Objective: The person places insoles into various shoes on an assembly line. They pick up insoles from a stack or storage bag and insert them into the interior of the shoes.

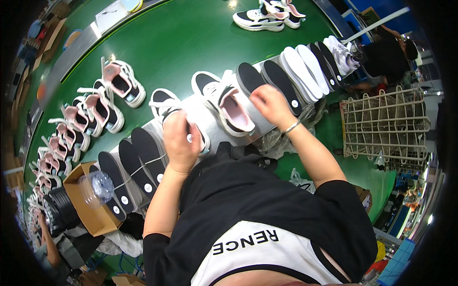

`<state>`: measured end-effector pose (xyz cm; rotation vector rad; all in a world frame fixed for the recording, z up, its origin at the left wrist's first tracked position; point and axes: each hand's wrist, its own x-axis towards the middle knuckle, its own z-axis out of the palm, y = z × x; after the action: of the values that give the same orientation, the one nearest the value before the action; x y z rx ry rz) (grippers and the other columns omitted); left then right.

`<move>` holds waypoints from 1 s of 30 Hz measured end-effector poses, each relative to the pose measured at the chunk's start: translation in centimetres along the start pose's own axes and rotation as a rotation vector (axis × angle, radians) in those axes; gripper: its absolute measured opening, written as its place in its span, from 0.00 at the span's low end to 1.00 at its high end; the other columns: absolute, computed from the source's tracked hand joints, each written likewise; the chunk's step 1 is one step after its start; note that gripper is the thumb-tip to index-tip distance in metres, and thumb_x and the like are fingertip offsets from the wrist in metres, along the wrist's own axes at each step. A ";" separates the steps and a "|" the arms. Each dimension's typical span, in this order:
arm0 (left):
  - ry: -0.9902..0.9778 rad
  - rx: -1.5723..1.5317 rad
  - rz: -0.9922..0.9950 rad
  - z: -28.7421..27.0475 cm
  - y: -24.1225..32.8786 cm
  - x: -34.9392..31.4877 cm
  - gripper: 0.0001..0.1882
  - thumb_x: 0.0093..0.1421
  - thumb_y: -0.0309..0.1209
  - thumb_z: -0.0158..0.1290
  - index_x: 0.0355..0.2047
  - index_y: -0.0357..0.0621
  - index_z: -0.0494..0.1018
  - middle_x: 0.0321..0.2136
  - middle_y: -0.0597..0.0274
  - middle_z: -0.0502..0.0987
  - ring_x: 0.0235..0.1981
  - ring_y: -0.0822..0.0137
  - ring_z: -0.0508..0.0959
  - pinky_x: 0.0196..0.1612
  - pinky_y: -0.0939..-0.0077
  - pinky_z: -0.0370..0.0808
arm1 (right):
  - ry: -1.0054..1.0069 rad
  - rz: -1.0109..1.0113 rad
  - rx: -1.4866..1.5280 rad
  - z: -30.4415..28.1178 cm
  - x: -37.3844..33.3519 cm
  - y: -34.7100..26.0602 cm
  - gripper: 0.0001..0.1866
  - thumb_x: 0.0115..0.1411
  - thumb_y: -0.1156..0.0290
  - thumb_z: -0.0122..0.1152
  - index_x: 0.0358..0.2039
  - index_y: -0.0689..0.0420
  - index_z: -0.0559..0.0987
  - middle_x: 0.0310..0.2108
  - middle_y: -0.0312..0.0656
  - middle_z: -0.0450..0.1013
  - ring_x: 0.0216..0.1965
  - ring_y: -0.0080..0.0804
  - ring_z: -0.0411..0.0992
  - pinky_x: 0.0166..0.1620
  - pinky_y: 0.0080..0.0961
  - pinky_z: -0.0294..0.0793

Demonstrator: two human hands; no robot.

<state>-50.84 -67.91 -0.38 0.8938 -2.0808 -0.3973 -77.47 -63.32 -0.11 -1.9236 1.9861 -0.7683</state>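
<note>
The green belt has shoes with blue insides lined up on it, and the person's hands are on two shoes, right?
Not quite: in the head view the shoes lined up on the green belt have pink insides, not blue. The left hand and right hand are at shoes.

Open green belt (pixel 191 38) beyond shoes (pixel 234 107); insole rows (pixel 305 71) crowding both sides.

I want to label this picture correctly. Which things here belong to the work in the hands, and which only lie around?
In hand:
left hand on a sneaker
right hand at a black insole
open sneaker between the hands
insole rows

Lying about:
plastic bottle
cardboard box
wire basket
finished pair on the green belt
</note>
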 end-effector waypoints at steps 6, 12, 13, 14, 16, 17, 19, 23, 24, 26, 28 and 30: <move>-0.246 -0.258 -0.282 7.2 1.7 5.1 0.32 0.45 0.31 0.53 0.49 0.33 0.54 0.43 0.41 0.63 0.45 0.48 0.63 0.47 0.64 0.60 | -0.072 0.576 -0.630 -0.2 -0.3 10.5 0.19 0.38 0.60 0.61 0.31 0.55 0.70 0.34 0.46 0.66 0.38 0.45 0.65 0.38 0.41 0.66; -0.365 -0.191 -0.313 9.0 0.8 6.3 0.11 0.50 0.29 0.46 0.33 0.36 0.65 0.26 0.46 0.71 0.30 0.49 0.70 0.33 0.63 0.66 | 0.028 0.585 -0.564 -0.3 -0.8 11.9 0.18 0.37 0.57 0.63 0.26 0.51 0.71 0.30 0.38 0.66 0.37 0.36 0.64 0.40 0.36 0.61; -0.368 -0.160 -0.323 8.8 1.4 6.6 0.09 0.51 0.30 0.45 0.31 0.36 0.64 0.24 0.46 0.71 0.28 0.49 0.71 0.30 0.62 0.65 | 0.034 0.601 -0.552 -0.5 -0.9 12.3 0.18 0.37 0.57 0.63 0.26 0.51 0.71 0.29 0.38 0.66 0.37 0.36 0.64 0.40 0.36 0.60; -0.364 -0.139 -0.325 9.1 1.8 6.7 0.09 0.51 0.31 0.45 0.30 0.37 0.64 0.23 0.47 0.71 0.27 0.48 0.71 0.29 0.61 0.65 | 0.040 0.613 -0.541 -0.7 -1.0 12.8 0.18 0.37 0.56 0.64 0.26 0.51 0.71 0.29 0.38 0.66 0.37 0.36 0.64 0.40 0.37 0.60; -0.357 -0.095 -0.345 9.0 2.1 6.1 0.09 0.52 0.32 0.45 0.29 0.37 0.64 0.21 0.47 0.71 0.25 0.48 0.71 0.28 0.61 0.66 | 0.032 0.637 -0.530 -1.1 -1.2 12.8 0.17 0.37 0.56 0.64 0.25 0.51 0.71 0.29 0.38 0.67 0.37 0.36 0.64 0.40 0.37 0.59; -0.349 -0.112 -0.321 9.1 2.4 6.1 0.10 0.53 0.33 0.44 0.29 0.38 0.64 0.20 0.47 0.71 0.24 0.47 0.71 0.27 0.61 0.66 | 0.027 0.652 -0.535 -1.6 -1.3 12.8 0.17 0.37 0.56 0.64 0.24 0.52 0.71 0.28 0.38 0.67 0.37 0.36 0.64 0.40 0.36 0.59; -0.357 -0.130 -0.350 8.9 2.1 5.6 0.09 0.53 0.33 0.44 0.28 0.39 0.64 0.20 0.47 0.71 0.24 0.47 0.72 0.27 0.61 0.66 | 0.054 0.654 -0.545 -2.1 -1.3 11.7 0.16 0.37 0.56 0.63 0.22 0.52 0.72 0.28 0.39 0.67 0.38 0.36 0.64 0.41 0.36 0.59; -0.323 -0.274 -0.424 9.7 0.9 4.8 0.09 0.53 0.32 0.43 0.29 0.39 0.67 0.23 0.51 0.73 0.28 0.52 0.73 0.32 0.65 0.68 | 0.188 0.529 -0.226 -3.6 -0.5 9.6 0.14 0.40 0.59 0.62 0.20 0.56 0.73 0.23 0.44 0.68 0.27 0.36 0.68 0.30 0.29 0.66; -0.299 -0.302 -0.460 9.1 0.0 4.7 0.09 0.53 0.32 0.43 0.30 0.39 0.68 0.23 0.52 0.73 0.29 0.54 0.73 0.33 0.67 0.68 | 0.000 0.688 0.275 -4.8 0.7 7.0 0.14 0.43 0.60 0.60 0.17 0.58 0.72 0.17 0.41 0.67 0.19 0.30 0.66 0.25 0.24 0.66; -0.280 -0.437 -0.496 8.8 0.1 4.9 0.10 0.53 0.31 0.42 0.27 0.39 0.71 0.24 0.56 0.74 0.29 0.61 0.74 0.36 0.72 0.68 | -0.138 0.698 0.761 -6.7 0.6 1.5 0.12 0.49 0.64 0.55 0.18 0.60 0.72 0.15 0.33 0.65 0.17 0.23 0.65 0.20 0.20 0.66; -0.239 -0.495 -0.555 8.1 1.4 5.5 0.11 0.52 0.32 0.43 0.28 0.39 0.71 0.23 0.55 0.74 0.27 0.59 0.75 0.34 0.73 0.69 | -0.415 0.704 0.875 -7.6 -0.9 -1.6 0.11 0.50 0.64 0.54 0.23 0.60 0.73 0.16 0.34 0.66 0.13 0.21 0.65 0.17 0.17 0.67; -0.275 -0.459 -0.547 9.1 1.4 5.7 0.13 0.51 0.36 0.44 0.29 0.38 0.69 0.22 0.51 0.74 0.27 0.54 0.74 0.33 0.69 0.69 | -0.669 0.756 0.893 -6.8 -1.8 -2.2 0.14 0.48 0.61 0.54 0.23 0.60 0.74 0.16 0.36 0.67 0.15 0.23 0.66 0.16 0.17 0.67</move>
<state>-61.01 -71.29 -2.02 1.1566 -1.8289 -1.2914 -79.10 -60.26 6.41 -0.6831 1.3815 -0.5319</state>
